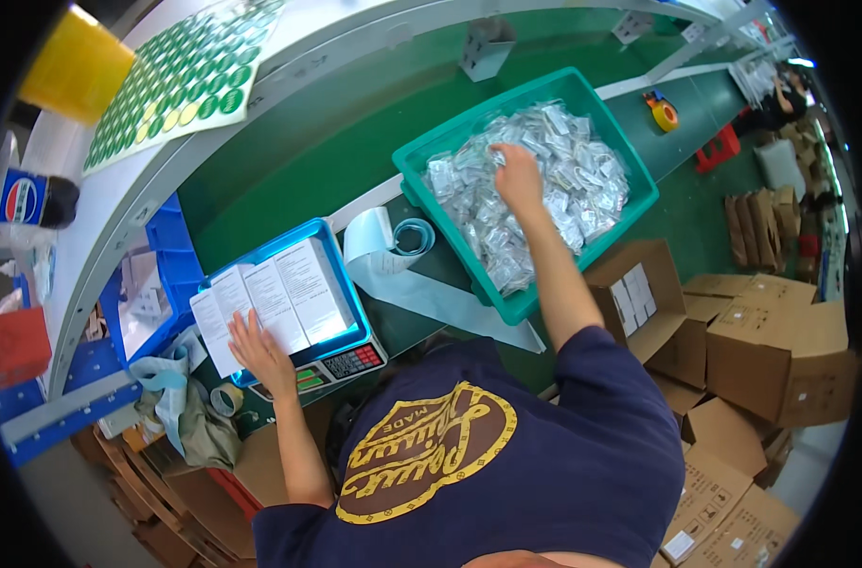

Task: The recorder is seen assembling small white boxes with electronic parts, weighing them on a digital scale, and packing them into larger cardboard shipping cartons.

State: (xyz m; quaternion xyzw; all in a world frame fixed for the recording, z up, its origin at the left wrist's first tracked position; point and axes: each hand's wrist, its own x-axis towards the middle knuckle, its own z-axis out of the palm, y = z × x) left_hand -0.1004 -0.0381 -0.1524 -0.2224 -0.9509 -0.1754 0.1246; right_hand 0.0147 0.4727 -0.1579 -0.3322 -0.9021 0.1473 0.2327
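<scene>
My left hand (261,354) lies with fingers spread on white printed cartons (281,301), which stand in rows in a bright blue tray (347,280). The tray rests on a weighing scale (352,361) with red and dark keys. Over to the right, my right hand (519,180) reaches into a teal bin (644,194) heaped with small clear plastic packets (573,194). Its fingers are curled in among the packets. Whatever lies between the fingertips is too small to make out.
A roll of pale blue strip (413,237) trails across the green bench between tray and bin. Orange tape (665,115) lies beyond the bin. Cardboard boxes (776,350) crowd the right. A shelf at left carries a sheet of green stickers (180,90) and a dark drink bottle (38,201).
</scene>
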